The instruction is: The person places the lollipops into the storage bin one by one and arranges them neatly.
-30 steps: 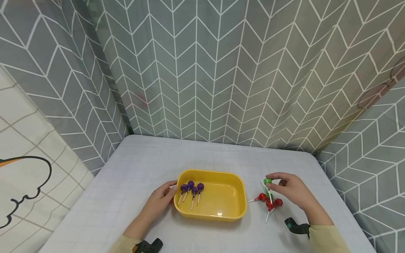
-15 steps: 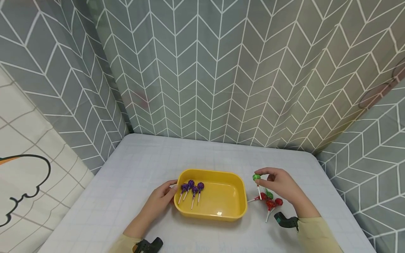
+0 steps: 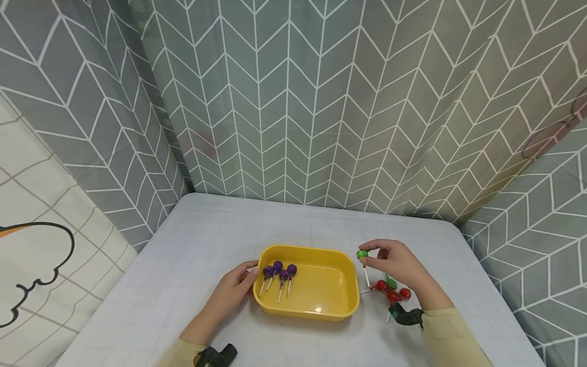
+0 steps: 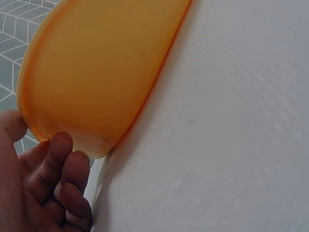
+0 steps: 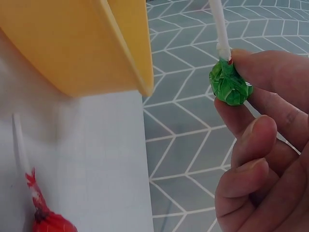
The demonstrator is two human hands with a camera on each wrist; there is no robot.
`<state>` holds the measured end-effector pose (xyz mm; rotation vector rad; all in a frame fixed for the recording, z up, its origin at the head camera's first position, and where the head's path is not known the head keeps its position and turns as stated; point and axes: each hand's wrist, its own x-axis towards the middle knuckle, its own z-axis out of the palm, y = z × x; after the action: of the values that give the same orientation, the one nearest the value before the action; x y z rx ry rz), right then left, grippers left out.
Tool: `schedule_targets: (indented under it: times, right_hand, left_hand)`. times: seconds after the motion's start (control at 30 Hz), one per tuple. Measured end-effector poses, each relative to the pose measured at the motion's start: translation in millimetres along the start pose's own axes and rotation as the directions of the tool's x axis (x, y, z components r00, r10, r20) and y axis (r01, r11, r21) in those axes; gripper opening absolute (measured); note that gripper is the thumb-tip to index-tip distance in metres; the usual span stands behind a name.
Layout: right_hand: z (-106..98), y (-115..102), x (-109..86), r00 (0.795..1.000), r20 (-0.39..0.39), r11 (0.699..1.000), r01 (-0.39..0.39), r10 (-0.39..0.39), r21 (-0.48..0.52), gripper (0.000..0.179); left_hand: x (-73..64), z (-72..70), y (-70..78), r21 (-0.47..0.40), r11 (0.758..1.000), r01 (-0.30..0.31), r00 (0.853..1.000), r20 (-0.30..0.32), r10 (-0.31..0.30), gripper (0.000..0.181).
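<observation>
A yellow plastic tray (image 3: 306, 314) sits on the white-covered table, and my left hand (image 3: 235, 289) grips its left end. In the left wrist view, the thumb and fingers meet the tray wall (image 4: 106, 72). Several purple-wrapped lollipops (image 3: 283, 275) lie inside the tray on the left. My right hand (image 3: 395, 259) pinches a green-wrapped lollipop (image 3: 362, 254) by its candy end, raised just past the tray's right rim. Seen from the right wrist, the lollipop's white stick (image 5: 219, 24) points away from the palm.
Right of the tray, under the right hand, lie red lollipops (image 3: 381, 285) and another green lollipop (image 3: 391, 282), partly covered by the wrist camera (image 3: 405, 314). A patterned grey curtain (image 3: 293, 127) hangs behind the table's back edge.
My right hand has lifted the green lollipop from the pile and carried it left towards the tray. The left hand keeps its place on the tray.
</observation>
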<state>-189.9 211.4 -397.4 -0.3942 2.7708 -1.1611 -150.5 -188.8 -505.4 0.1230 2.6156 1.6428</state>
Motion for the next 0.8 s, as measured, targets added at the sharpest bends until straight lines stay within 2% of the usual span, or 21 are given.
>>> schedule_targets:
  times: [0.47, 0.8]
  right_hand:
    - [14, -16, 12.5, 0.999, 0.013, 0.999, 0.035, -0.034, -0.016, 0.030]
    - [25, -24, 20.9, 0.999, 0.038, 0.999, 0.033, -0.032, -0.016, 0.028]
  left_hand:
    - [0.4, -0.2, -1.5, 0.008, 1.000, -0.008, 1.000, -0.010, 0.008, 0.037]
    - [-1.5, -0.6, 0.6, 0.018, 1.000, -0.012, 1.000, -0.009, 0.013, 0.039]
